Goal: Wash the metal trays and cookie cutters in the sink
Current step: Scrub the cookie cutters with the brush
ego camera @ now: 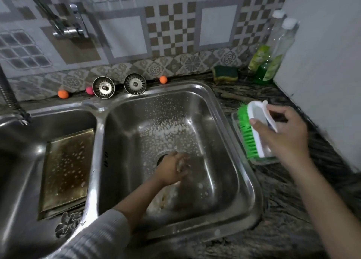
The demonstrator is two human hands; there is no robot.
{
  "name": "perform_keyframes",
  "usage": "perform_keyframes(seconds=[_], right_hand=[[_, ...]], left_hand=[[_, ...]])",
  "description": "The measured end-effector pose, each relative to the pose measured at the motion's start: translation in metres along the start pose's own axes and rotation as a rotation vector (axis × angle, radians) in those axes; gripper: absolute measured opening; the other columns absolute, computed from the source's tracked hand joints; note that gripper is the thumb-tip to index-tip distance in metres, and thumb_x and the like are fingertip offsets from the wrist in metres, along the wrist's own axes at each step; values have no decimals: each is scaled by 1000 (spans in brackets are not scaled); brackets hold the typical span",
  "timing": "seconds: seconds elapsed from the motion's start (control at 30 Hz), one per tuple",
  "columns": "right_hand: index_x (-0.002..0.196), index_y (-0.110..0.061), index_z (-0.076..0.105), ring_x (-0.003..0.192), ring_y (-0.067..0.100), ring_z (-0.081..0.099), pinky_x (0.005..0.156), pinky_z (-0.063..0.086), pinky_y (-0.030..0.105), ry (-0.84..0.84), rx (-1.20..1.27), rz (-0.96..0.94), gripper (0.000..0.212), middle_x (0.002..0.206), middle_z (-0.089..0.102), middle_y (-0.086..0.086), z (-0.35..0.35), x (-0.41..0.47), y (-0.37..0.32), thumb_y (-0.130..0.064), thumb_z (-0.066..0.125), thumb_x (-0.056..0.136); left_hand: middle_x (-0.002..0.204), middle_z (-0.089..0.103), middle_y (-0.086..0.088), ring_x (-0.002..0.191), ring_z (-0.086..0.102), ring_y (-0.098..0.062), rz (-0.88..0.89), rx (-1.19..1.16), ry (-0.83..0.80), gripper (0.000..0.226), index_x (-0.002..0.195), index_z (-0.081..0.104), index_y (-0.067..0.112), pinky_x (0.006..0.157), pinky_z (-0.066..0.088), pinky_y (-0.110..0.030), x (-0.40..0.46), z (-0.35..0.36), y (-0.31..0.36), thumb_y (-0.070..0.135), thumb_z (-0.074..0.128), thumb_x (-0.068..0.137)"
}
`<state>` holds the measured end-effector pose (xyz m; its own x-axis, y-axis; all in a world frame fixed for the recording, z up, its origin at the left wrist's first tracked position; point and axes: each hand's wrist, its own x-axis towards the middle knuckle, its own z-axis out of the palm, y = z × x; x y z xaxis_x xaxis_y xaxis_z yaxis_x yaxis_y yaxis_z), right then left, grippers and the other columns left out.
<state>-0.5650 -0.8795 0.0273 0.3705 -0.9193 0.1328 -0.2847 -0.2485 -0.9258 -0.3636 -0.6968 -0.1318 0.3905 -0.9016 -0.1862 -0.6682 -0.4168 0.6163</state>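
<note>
The right hand (281, 133) grips the green-bristled white scrub brush (254, 129) over the clear plastic dish (237, 129); the left hand (172, 168), blurred, closes on something unidentifiable in the sudsy right stainless-steel basin (224, 121); the tarnished rectangular metal tray (66, 170) lies in the left basin (23, 141)

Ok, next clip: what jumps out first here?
The green brush held in the right hand above a clear dish on the counter right of the sink. The left hand is down in the soapy right basin, gripping something blurred. A tray lies in the left basin.
</note>
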Motion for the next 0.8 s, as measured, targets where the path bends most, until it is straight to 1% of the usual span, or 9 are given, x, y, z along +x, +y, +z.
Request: perform_keyframes(seconds=[0.07,0.2,0.27,0.33,0.43,0.5,0.63,0.7,0.8], right_hand=[[109,-22,59,90,16,55,68,43,24,-65,-224,6,42,107,59,-1,-7,23,7,-30,80,74],[117,-21,55,94,28,57,71,46,35,-209,-435,46,47,115,60,9,4,41,32,-33,77,77],[122,-22,52,101,31,57,72,48,37,-251,-509,44,51,123,59,10,11,40,42,-35,75,79],[126,-23,50,107,33,57,76,51,41,-258,-535,33,53,127,57,10,13,40,44,-37,74,80],[127,-23,50,102,32,58,72,50,39,-209,-492,33,54,122,59,11,8,37,36,-36,74,80],[124,-22,52,95,28,56,69,45,33,-137,-412,0,52,115,59,9,1,33,23,-33,75,79],[115,-20,57,90,19,58,66,44,25,-44,-115,12,44,106,58,-1,5,11,-13,-26,79,77],[113,-19,58,84,14,64,58,51,23,-111,46,98,43,104,61,-4,22,-10,-25,-23,79,76],[109,-24,60,85,20,69,60,60,34,-255,201,284,40,108,65,0,66,-50,-23,-28,80,74]], left_hand=[[110,62,6,103,59,-18,-3,-183,91,49,119,61,22,91,50,-34,1,-12,13,44,65,75],[100,64,-4,86,64,-18,-157,-739,167,24,108,63,16,72,59,-29,-3,-36,51,12,69,85],[96,63,-4,80,64,-16,-182,-925,187,22,107,63,12,64,55,-22,-5,-41,59,9,66,86],[101,62,-4,81,65,-16,-218,-1035,203,24,110,63,11,65,55,-23,-9,-44,61,11,66,86],[113,61,-11,92,64,-22,-255,-1148,216,26,111,64,15,67,56,-28,-13,-46,59,15,67,85],[111,60,-12,96,60,-27,-266,-1267,222,28,112,64,14,69,56,-34,-17,-48,58,17,65,85],[106,60,-9,92,60,-27,-255,-1470,187,48,123,55,7,64,57,-32,-26,-51,59,25,62,79],[101,64,-7,83,64,-23,-234,-1519,167,46,121,56,11,59,57,-29,-30,-48,62,25,61,77],[92,69,-5,70,66,-18,-225,-1553,162,36,113,58,13,52,55,-27,-36,-39,69,22,58,78]])
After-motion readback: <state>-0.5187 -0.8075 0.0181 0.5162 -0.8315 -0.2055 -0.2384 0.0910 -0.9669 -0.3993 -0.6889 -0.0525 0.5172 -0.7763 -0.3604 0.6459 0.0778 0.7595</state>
